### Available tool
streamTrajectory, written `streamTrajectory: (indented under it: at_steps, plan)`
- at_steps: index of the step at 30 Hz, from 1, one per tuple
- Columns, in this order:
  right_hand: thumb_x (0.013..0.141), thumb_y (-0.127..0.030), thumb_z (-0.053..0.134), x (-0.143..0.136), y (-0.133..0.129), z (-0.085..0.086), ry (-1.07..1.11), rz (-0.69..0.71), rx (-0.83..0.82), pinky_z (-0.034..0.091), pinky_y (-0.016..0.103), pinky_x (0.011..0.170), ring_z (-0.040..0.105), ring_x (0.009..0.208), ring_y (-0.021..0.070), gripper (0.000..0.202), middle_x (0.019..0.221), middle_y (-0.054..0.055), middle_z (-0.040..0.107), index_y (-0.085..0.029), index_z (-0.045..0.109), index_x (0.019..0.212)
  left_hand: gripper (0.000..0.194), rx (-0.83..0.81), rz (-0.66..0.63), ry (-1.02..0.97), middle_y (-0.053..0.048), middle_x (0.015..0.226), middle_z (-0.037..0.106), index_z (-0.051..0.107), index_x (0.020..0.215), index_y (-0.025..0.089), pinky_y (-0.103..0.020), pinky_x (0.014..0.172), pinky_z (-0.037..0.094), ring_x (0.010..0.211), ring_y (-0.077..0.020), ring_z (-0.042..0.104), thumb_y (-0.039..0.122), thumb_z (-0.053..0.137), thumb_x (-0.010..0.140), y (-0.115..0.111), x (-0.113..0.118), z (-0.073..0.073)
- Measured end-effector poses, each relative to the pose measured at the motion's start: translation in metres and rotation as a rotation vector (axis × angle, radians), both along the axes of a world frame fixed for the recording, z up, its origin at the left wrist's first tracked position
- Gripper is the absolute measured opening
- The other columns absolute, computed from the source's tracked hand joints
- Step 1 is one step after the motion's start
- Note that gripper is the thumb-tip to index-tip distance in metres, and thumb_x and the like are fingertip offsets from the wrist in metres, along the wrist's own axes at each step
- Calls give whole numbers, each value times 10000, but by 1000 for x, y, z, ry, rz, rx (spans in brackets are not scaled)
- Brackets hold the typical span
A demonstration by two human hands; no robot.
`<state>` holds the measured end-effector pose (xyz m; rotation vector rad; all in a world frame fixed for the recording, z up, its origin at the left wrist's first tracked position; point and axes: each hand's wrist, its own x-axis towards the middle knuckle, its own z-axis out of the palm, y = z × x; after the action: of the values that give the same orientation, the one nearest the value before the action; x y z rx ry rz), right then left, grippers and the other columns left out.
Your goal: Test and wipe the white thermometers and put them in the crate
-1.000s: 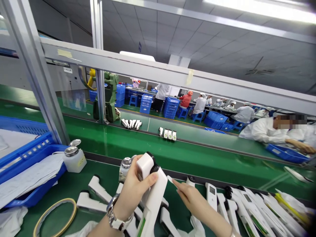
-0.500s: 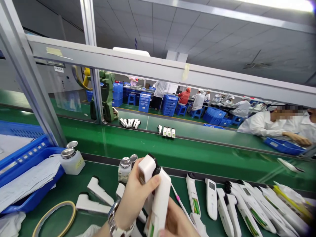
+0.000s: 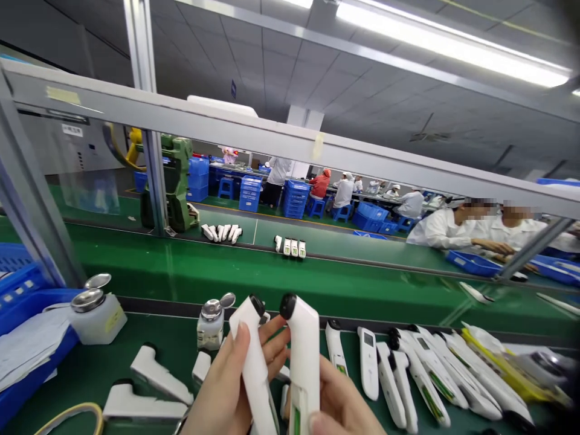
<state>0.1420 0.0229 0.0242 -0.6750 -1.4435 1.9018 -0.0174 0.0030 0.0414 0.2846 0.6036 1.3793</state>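
Work appears unfinished as the left hand (image 3: 222, 383) clasps one white thermometer (image 3: 254, 359) and the right hand (image 3: 345, 399) grips a second thermometer (image 3: 304, 344), handle uncovered, above a green bench (image 3: 149, 329) where more uncovered units (image 3: 419, 374) lie.

Tube (image 3: 453, 42): glaring white, blown out, slanting across the upper right
Ceiling (image 3: 235, 72): dim grey, darkest at upper left
Green panel (image 3: 194, 257): glossy, with soft pale reflections
Lids (image 3: 211, 309): small bright glints on metal
Held thermometers (image 3: 304, 338): evenly lit, fairly sharp, white surfaces nearly featureless
Hands (image 3: 342, 396): soft light, gentle shading
Far workers (image 3: 344, 192): small, soft in detail
Near workers (image 3: 437, 229): pixelated patches over the faces
Left post (image 3: 29, 181): slanted, stretched near the edge
Bag (image 3: 493, 362): smeared, out of focus
Right corners: shaded dark
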Motion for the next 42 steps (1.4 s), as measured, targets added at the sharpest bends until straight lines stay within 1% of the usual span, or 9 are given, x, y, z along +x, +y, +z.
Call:
streamTrajectory:
  at_steps: [3, 8, 15, 21, 27, 32, 36, 39, 42]
  plan:
    - [728, -415, 715, -7, 6, 2, 75, 39, 25, 452, 374, 873, 628, 937, 224, 504, 1048, 80, 660, -239, 557, 1173, 541, 48, -89, -65, -138, 1274, 558, 524, 1225, 152, -409, 1007, 376, 1188, -297, 492, 518, 476, 829, 2, 0, -3]
    - [773, -359, 692, -7, 4, 3, 99, 74, 5, 464, 286, 772, 603, 844, 156, 465, 1040, 62, 631, -221, 537, 1189, 540, 66, -107, -82, -105, 1290, 549, 518, 1248, 165, -360, 1021, 359, 1218, -270, 461, 520, 441, 849, -3, -3, -3]
    - [792, -342, 681, -7, 4, 3, 120, 101, -11, 451, 270, 801, 599, 896, 151, 457, 1048, 59, 640, -217, 526, 1203, 450, 73, -112, -74, -104, 1217, 592, 524, 1223, 172, -346, 937, 427, 1134, -254, 523, 445, 442, 875, 0, -4, 2]
    - [804, -345, 664, -10, -1, 1, 86, 77, 8, 417, 342, 904, 569, 997, 187, 491, 1106, 57, 614, -256, 488, 1254, 398, 94, 24, 189, -39, 934, 648, 518, 1110, 213, -265, 681, 501, 801, -167, 611, 206, 675, 744, 0, 0, -2]
    - [822, -311, 630, -15, -5, -10, -99, 34, 94, 438, 314, 756, 539, 900, 190, 490, 1020, 40, 584, -279, 447, 1275, 283, 88, 156, 297, 23, 766, 583, 510, 976, 206, -225, 591, 501, 646, -102, 558, 207, 672, 744, 8, 7, -9]
    - [663, -105, 717, -10, -7, -15, -258, 99, 109, 468, 315, 754, 537, 925, 201, 814, 1083, 38, 541, -308, 323, 1345, 333, 86, 165, 296, 31, 750, 568, 486, 1013, 219, -230, 557, 497, 596, -99, 555, 193, 672, 737, 14, 4, -13]
    - [602, -104, 769, 2, -6, -17, -399, 167, 94, 461, 335, 804, 532, 937, 201, 989, 1199, 51, 500, -343, 244, 1406, 276, 100, 225, 330, 30, 732, 562, 507, 954, 198, -210, 559, 496, 607, -92, 551, 202, 678, 738, 17, 0, -14]
    - [734, -243, 718, 2, -1, -21, -191, 70, 79, 439, 329, 835, 517, 997, 193, 799, 1220, 56, 502, -336, 280, 1395, 259, 110, 242, 307, 16, 751, 589, 517, 934, 190, -223, 568, 519, 622, -105, 577, 199, 684, 736, 18, 1, -15]
    - [803, -271, 668, -9, 5, -23, 29, 14, -12, 423, 301, 874, 546, 962, 161, 514, 1110, 53, 585, -256, 474, 1279, 264, 21, 188, 129, -25, 796, 622, 541, 942, 174, -244, 583, 543, 665, -142, 618, 170, 691, 724, 20, 3, -17]
